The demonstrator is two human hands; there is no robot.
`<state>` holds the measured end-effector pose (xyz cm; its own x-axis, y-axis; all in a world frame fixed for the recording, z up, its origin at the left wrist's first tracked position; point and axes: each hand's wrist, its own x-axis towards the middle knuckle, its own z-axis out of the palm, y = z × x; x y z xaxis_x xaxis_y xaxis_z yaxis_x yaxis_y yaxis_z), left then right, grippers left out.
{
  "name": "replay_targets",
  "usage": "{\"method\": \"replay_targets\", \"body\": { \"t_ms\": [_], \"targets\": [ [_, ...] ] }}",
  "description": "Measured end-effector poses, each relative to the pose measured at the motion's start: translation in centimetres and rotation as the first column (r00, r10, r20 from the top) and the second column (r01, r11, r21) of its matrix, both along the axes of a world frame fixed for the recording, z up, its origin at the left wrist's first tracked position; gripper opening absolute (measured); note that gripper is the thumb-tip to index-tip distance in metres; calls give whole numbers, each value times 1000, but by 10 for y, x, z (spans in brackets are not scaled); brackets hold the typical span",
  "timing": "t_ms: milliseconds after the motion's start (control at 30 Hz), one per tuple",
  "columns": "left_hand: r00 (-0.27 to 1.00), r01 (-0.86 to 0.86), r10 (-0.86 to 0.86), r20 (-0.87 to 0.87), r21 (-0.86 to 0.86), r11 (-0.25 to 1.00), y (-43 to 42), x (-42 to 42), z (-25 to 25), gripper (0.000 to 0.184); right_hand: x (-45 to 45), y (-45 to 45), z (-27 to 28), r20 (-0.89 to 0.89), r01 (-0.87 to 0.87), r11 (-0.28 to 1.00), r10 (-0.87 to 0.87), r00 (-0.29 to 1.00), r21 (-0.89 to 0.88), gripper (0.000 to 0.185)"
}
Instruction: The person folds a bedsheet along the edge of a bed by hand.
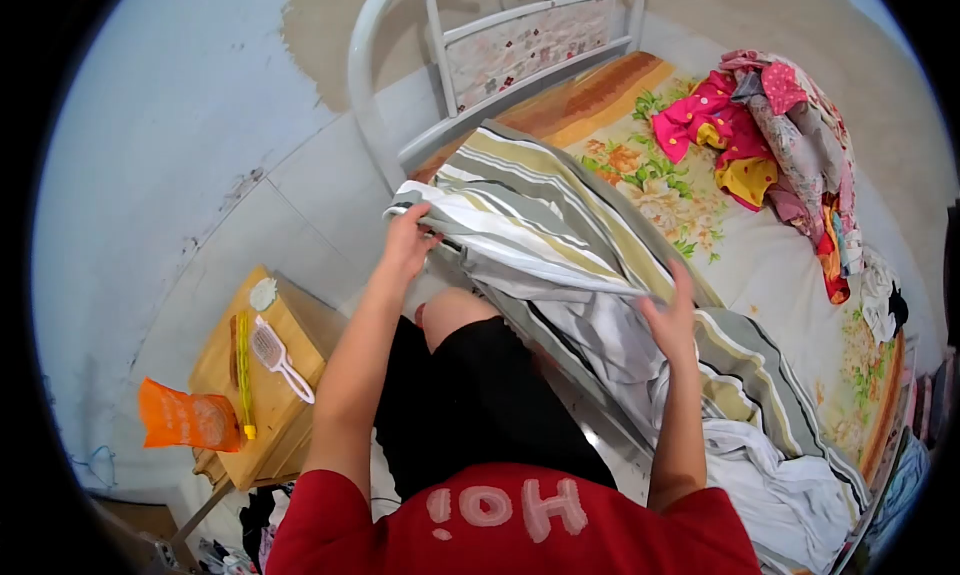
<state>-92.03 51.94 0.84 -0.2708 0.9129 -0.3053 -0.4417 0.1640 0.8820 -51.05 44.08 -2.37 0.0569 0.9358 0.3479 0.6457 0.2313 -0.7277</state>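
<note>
A striped blanket [540, 205] in grey, white, olive and black lies in loose folds along the near side of the bed, its pale underside partly turned up. At its upper left corner, my left hand [408, 243] is closed on the edge, the fingers partly hidden by cloth. My right hand [672, 320] lies against the blanket's middle folds, thumb and fingers apart; I see nothing gripped in it. White cloth [770, 485] spills over the bed's near edge at lower right.
A heap of colourful clothes [770, 135] lies on the flowered mattress [655, 210]. The white metal headboard [365, 65] stands behind. At left, a wooden cabinet [290, 330] holds a hairbrush [270, 347], an orange bag [185, 418] and a yellow stick-like item [244, 375].
</note>
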Motion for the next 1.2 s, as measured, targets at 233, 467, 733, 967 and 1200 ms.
{"method": "replay_targets", "body": {
  "t_ms": [233,467,733,967,1200],
  "targets": [
    [805,531,-463,-369,102,841,-5,61,10,42,-172,96,23,279,-158,973,200,939,-165,97],
    [962,139,-143,-232,-34,990,68,-4,-86,31,-166,150,-89,230,-184,982,188,955,-41,36],
    [979,67,-128,-160,-339,938,125,-29,-87,34,-183,131,-55,-395,-174,975,105,913,-142,20],
    [569,-63,-39,-821,-90,994,162,-61,-147,17,-156,202,-20,-651,-770,532,452,609,-351,48],
    [361,-141,-11,-932,-66,988,160,-72,-142,32,-112,296,-94,361,257,950,-305,881,176,33]
  ]
}}
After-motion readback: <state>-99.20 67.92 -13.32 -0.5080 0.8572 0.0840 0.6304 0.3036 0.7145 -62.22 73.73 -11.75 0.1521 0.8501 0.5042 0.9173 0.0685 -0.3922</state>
